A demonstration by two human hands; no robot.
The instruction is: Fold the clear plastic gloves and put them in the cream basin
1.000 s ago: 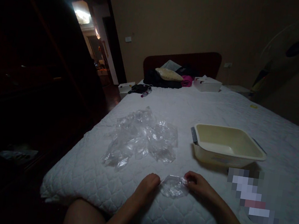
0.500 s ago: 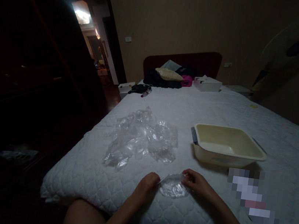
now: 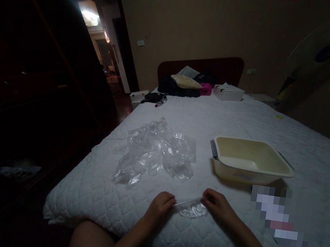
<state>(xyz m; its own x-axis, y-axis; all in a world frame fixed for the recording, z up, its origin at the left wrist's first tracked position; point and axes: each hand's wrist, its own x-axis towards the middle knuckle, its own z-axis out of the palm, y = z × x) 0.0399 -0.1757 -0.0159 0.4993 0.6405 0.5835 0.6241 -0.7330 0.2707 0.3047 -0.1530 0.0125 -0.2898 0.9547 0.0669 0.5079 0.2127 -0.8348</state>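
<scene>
Between my two hands a small clear plastic bag (image 3: pixel 193 209) is stretched just above the near edge of the bed. My left hand (image 3: pixel 159 208) pinches its left end, fingers closed. The right end is pinched by my right hand (image 3: pixel 218 203), also closed. The bag's upper edge runs in a nearly straight line from one hand to the other, and its lower part hangs crumpled toward me. Beyond my left hand lies a loose pile of clear plastic bags (image 3: pixel 161 151) on the quilted white bedspread (image 3: pixel 105 201).
A cream plastic basin (image 3: pixel 252 174) with grey handles stands beyond my right hand. A blurred-out item (image 3: pixel 277 219) lies at the right. White boxes (image 3: pixel 228 93), a pillow (image 3: pixel 186 82) and dark cloth are near the headboard (image 3: pixel 230 69). A fan (image 3: pixel 325 54) stands far right.
The bag's rounded opening has been drawn out flat into a straight edge between my hands. My hands have shifted only slightly; the pile and the basin stay put.
</scene>
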